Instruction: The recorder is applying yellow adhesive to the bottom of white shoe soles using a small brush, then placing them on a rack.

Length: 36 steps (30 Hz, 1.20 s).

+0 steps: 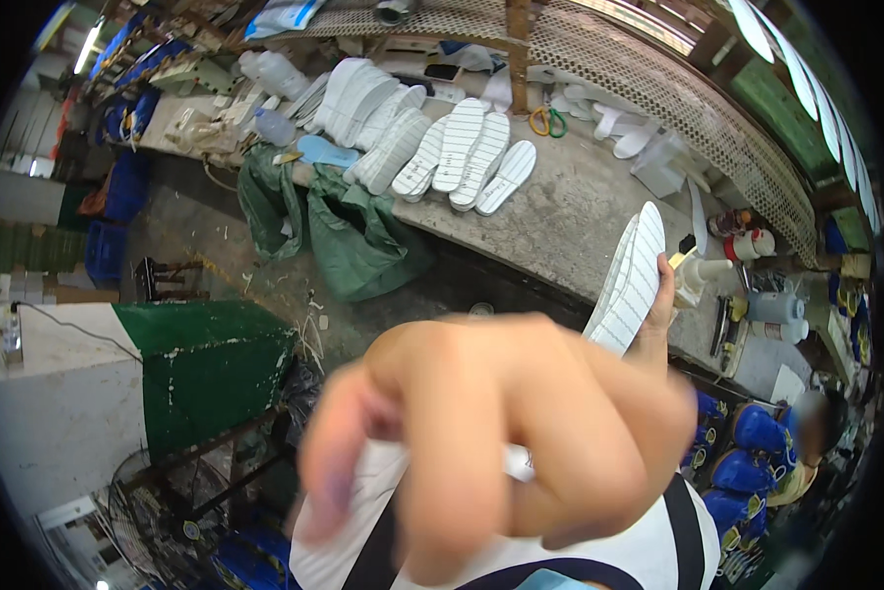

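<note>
My left hand [521, 413] is very close to the camera and smeared by motion. Its fingers bend downward in front of my white shirt, and whether anything is between them does not show. Farther back on the right, my right hand [662, 300] grips a small stack of white striped insoles [627, 280] held upright above the bench edge. More white insoles [459, 147] lie in overlapping piles on the workbench [570, 211] ahead. A single blue insole [327, 151] rests beside them on the left.
Green-handled scissors [556, 123] lie at the bench's back under a mesh shelf [639, 59]. Bottles [776, 307] stand at the right end. Green cloth [358, 236] hangs off the front edge. A green-and-white box-like surface [206, 364] is at left. Another person [811, 442] is at far right near blue shoe-like items [757, 428].
</note>
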{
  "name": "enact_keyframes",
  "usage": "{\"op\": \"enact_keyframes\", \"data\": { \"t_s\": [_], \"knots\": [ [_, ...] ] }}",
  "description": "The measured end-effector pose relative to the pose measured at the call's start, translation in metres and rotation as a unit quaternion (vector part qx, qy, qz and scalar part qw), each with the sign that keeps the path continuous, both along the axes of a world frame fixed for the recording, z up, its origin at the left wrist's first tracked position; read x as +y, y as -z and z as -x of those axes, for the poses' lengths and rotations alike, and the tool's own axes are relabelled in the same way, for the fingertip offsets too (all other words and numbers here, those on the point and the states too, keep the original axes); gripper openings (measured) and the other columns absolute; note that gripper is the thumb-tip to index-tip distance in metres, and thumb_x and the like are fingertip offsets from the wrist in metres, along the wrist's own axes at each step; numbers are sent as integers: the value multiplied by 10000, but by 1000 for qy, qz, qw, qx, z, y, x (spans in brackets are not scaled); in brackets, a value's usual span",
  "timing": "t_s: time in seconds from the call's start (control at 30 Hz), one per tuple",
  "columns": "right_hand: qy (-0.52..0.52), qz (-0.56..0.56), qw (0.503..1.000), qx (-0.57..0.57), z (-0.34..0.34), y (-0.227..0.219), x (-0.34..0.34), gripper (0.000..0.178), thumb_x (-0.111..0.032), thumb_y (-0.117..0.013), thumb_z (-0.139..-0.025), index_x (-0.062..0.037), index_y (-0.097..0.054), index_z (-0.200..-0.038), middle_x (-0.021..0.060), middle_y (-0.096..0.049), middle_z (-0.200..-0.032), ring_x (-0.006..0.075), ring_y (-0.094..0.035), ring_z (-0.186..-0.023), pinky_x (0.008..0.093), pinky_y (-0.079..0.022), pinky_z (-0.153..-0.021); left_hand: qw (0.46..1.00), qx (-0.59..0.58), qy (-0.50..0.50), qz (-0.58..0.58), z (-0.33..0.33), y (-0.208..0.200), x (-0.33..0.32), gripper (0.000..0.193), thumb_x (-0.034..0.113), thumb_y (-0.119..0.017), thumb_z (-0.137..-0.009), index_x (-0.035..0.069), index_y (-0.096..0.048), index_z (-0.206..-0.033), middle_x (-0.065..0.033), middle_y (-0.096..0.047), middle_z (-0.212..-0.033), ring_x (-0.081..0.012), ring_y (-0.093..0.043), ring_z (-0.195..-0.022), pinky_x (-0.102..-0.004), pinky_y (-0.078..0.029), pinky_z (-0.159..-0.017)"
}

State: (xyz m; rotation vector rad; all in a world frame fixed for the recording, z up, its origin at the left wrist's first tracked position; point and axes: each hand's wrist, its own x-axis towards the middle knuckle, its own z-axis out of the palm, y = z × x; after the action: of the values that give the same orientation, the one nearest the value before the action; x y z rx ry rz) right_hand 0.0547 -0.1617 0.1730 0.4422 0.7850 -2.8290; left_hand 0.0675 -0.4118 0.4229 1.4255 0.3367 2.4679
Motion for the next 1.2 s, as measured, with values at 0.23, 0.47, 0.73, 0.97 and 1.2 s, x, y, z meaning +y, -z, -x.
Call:
{"op": "enact_keyframes", "data": {
  "t_s": [0.23, 0.47, 0.73, 0.97, 1.2],
  "knots": [
    [107, -1, 994, -21, -43, -1, 34, 397, -286, -489, -879, -17, -538, -1165, 107, -648, -1012, 218, -648, -869, 347, -544, -765, 985, -134, 101, -47, -27, 13, 38, 242, 87, -457, -836, 120, -534, -608, -33, -561, -643, -303, -576, -797, -670, -257, -846],
    [133, 23, 991, 0, -86, 18, 92, 453, -297, -434, -885, -2, -491, -1223, 139, -622, -1071, 265, -635, -922, 389, -533, -801, 981, -95, 168, -8, -33, 19, 83, 187, 74, -457, -827, 121, -554, -674, -31, -584, -701, -334, -569, -880, -655, -264, -879],
    [108, 35, 993, -34, -101, 19, 136, 455, -306, -420, -893, 2, -485, -1221, 148, -616, -1071, 262, -632, -930, 388, -528, -807, 999, -27, 5, -32, -17, 84, 173, 176, 84, -486, -794, 131, -559, -948, -48, -613, -978, -401, -469, -1133, -571, -273, -995],
    [168, -287, 942, 38, -71, 13, 99, 558, -127, -567, -882, -15, -308, -1363, 129, -460, -1278, 193, -498, -1125, 322, -427, -944, 794, -401, 201, 410, -34, 272, 195, 670, 290, -590, -807, 30, -314, -1359, -210, -412, -1319, -387, -396, -1228, -484, -373, -972],
    [156, -440, 884, -16, -89, 76, 152, 518, -282, -583, -877, -6, -430, -1287, 94, -647, -769, 220, -619, -732, 307, -465, -716, 722, -422, 184, 517, -28, 281, 144, 644, 320, -618, -802, -91, -413, -1253, -230, -544, -1187, -308, -628, -916, -424, -528, -797]
  ]
}}
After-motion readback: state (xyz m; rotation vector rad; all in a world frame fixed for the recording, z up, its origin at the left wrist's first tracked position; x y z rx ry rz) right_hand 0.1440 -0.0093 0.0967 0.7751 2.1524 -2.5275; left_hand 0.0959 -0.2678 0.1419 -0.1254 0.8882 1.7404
